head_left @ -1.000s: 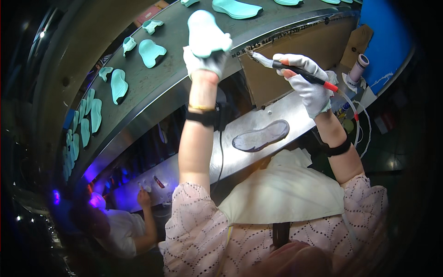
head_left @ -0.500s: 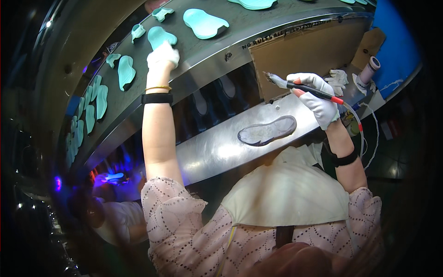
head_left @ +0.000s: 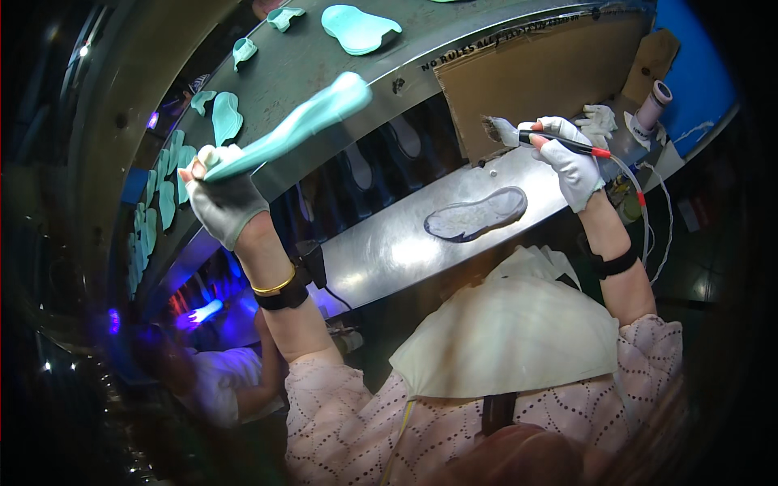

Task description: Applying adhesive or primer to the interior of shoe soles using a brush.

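— Steel counter [head_left: 381,243], frame centre: sole-shaped glue patch [head_left: 476,215]. Hands?
— Left hand [head_left: 223,202] grips teal insole [head_left: 292,130], upper left; right hand [head_left: 571,158] pinches brush [head_left: 527,136]. Likely step: fetching; next, lay insole down squarely.

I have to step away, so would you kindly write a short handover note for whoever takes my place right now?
Left hand: gloved, shut on one end of a teal shoe sole, lifted clear of the conveyor belt.
Right hand: gloved, holds a brush above the steel bench.
The sole-shaped outline on the bench has nothing on it.
More teal soles lie on the belt.
Done: one sole picked up. Left: it is not yet on the bench; the brush has not touched it.
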